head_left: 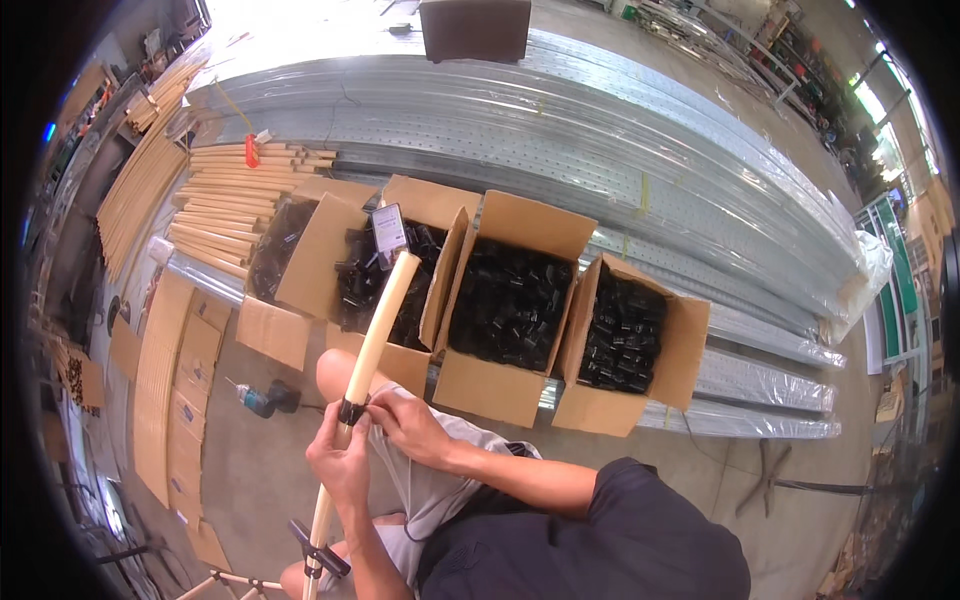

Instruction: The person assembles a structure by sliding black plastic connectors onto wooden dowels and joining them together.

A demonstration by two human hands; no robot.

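A long cream-coloured pipe [377, 330] slants up from the lower edge between my knees. Partway along it sits a black pipe joint [350, 411]. My left hand [340, 468] grips the pipe and joint from below and the left. With fingers bent in a pinch, my right hand [408, 428] touches the joint's right side; any small part between those fingers is hidden. Lower on the pipe, a second black joint [320, 550] sticks out sideways.
Open cardboard boxes [490, 385] of black joints [510, 305] stand in front of me, a phone [390, 235] on one. Cream pipes [225, 205] are stacked left. A teal cordless drill [262, 398] lies on the floor. Wrapped metal profiles [600, 130] stretch behind the boxes.
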